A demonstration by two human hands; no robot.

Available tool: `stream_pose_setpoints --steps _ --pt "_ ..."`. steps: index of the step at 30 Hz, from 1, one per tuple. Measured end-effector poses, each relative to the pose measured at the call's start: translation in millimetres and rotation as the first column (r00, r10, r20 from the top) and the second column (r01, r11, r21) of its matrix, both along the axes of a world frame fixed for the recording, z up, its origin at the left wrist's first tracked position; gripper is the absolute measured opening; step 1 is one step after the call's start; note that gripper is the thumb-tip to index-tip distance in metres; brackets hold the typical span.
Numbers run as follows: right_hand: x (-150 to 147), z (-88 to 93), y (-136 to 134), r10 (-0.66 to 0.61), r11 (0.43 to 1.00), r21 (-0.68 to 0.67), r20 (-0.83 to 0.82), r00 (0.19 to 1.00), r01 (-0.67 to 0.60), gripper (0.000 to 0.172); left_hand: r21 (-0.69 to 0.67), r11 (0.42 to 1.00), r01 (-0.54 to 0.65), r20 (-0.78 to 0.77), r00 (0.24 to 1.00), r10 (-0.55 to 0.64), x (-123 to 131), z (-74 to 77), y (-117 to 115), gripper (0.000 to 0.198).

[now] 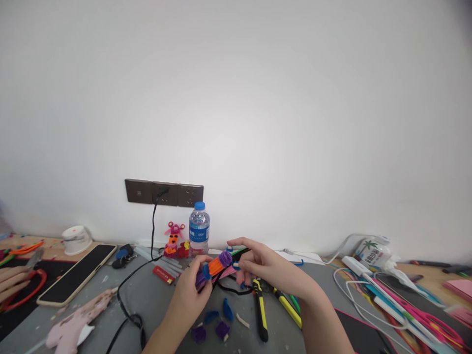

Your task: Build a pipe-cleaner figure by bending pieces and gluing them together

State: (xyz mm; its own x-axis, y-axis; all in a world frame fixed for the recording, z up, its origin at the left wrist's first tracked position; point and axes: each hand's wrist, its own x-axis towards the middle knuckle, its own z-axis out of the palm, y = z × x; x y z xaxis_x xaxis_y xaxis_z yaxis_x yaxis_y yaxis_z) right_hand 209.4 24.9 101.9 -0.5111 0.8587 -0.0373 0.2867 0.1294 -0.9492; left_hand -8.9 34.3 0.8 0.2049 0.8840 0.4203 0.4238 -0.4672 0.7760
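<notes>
My left hand (pixel 195 282) is closed around a fuzzy pipe-cleaner figure (pixel 216 267) with orange, purple and blue parts, held above the grey mat. My right hand (pixel 256 263) is at the figure's right end, its index finger reaching over and the thumb beneath. Small blue-and-white bits show at these fingertips; what they pinch is too small to make out. Below the hands lie a blue fuzzy piece (pixel 227 309), a purple fuzzy piece (pixel 222 330) and an off-white strip (pixel 242 321). Pliers with yellow-and-black handles (pixel 260 312) lie under my right hand.
A water bottle (pixel 199 231) and a pink-orange fuzzy figure (pixel 172 241) stand by the wall. Leftward are a stained pink glue gun (pixel 75 324), a black cable (pixel 125 309), a phone (pixel 77 275) and another person's hand (pixel 13 285) at red-handled scissors. Pink scissors (pixel 435 324) lie right.
</notes>
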Motion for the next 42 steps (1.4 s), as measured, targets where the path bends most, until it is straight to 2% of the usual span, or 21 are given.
stream_pose_setpoints --steps 3,7,11,16,20,27,32,42 --pt "1.9 -0.9 0.2 -0.027 1.000 0.003 0.016 1.000 0.027 0.050 -0.080 0.996 0.041 0.088 0.996 -0.034 2.5 1.4 -2.0 0.023" --pt "4.7 1.3 0.3 -0.095 0.995 0.026 0.057 0.994 0.094 0.046 -0.160 0.982 0.096 0.187 0.980 -0.065 2.1 3.7 -4.9 0.025" --pt "3.3 2.9 1.4 -0.126 0.990 0.080 0.115 0.985 0.117 0.036 -0.060 0.996 0.073 0.087 0.994 -0.068 0.1 3.4 -6.0 0.028" --pt "2.1 -4.7 4.8 -0.109 0.990 0.106 0.114 0.987 0.097 0.034 0.040 0.999 0.010 0.003 1.000 -0.010 -1.4 -1.2 -5.9 0.031" --pt "3.6 -6.6 5.0 -0.088 0.991 0.111 0.114 0.990 0.075 0.036 0.060 0.998 0.014 -0.046 0.999 -0.011 -2.2 -1.2 -6.6 0.035" --pt "3.4 0.1 1.2 -0.094 0.989 0.127 0.154 0.984 0.074 0.035 0.083 0.997 0.003 -0.100 0.995 0.005 -2.9 -0.1 -6.1 0.032" --pt "2.0 8.9 -4.5 -0.034 0.993 0.115 0.171 0.985 0.015 0.044 0.094 0.996 0.004 -0.122 0.993 0.008 -2.7 0.1 -5.7 0.029" --pt "6.6 7.1 -3.7 -0.075 0.985 0.168 0.180 0.981 0.045 0.041 0.123 0.992 -0.018 -0.145 0.989 0.036 -4.4 -4.1 -6.3 0.029"
